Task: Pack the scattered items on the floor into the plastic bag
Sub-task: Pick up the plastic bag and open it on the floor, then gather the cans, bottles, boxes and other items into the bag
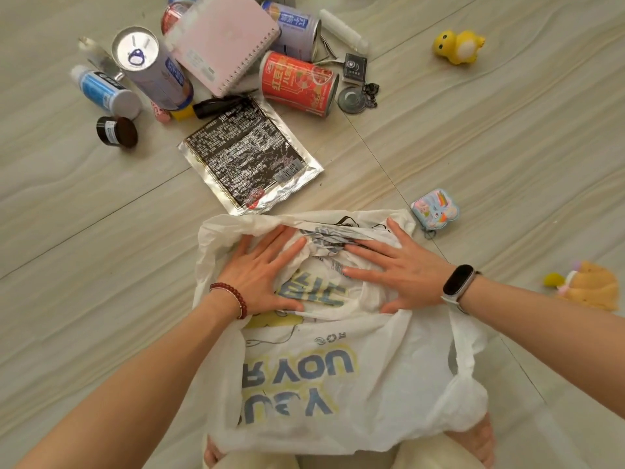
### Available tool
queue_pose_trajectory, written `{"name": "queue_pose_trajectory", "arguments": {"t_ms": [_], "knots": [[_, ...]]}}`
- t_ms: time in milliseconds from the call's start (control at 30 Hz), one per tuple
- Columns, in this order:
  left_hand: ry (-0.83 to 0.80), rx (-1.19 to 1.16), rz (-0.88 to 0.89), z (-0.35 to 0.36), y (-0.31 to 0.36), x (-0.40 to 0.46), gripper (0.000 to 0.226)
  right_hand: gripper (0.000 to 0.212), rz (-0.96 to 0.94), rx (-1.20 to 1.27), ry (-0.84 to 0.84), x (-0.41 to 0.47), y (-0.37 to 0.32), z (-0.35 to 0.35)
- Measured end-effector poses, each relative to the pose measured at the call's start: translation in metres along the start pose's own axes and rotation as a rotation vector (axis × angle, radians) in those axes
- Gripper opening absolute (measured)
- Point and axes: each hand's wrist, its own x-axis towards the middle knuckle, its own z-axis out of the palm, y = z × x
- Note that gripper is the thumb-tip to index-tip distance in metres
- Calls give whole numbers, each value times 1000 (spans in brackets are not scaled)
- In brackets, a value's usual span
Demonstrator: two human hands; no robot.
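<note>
A white plastic bag (372, 384) with blue and yellow lettering lies flat on the floor in front of my knees. My left hand (260, 272) and my right hand (402, 269) both press on its far end with fingers spread and straight. Beyond the bag lies a black and silver foil packet (250, 157). Further off are a red can (299, 82), a pink spiral notebook (223, 38), a tall purple can (152, 66), a blue-labelled bottle (105, 91) and a dark jar (116, 132). A small pastel tin (435, 208) sits just right of the bag.
A yellow duck toy (458, 45) lies at the far right, and a plush toy (588, 286) at the right edge. Small keychains and a black tag (355, 67) sit beside the red can. Another can (297, 28) and a white bottle (343, 28) lie behind the notebook.
</note>
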Motion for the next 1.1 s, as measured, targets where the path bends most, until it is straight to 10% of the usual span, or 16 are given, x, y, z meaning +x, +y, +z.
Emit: {"name": "queue_pose_trajectory", "arguments": {"t_ms": [133, 367, 500, 633, 800, 1100], "knots": [[-56, -21, -11, -7, 4, 0, 100, 71, 36, 53, 80, -3, -4, 3], [528, -56, -28, -16, 40, -6, 61, 18, 386, 508, 911, -3, -31, -24], [657, 15, 48, -31, 48, 9, 58, 25, 697, 771, 1003, 3, -12, -42], [354, 60, 8, -40, 50, 30, 60, 43, 972, 516, 639, -9, 23, -19], [56, 43, -30, -21, 46, 44, 60, 53, 1105, 860, 283, -20, 55, -2], [-28, -36, -57, -24, 47, 50, 59, 23, 1065, 1015, 1118, -14, 51, -80]]}}
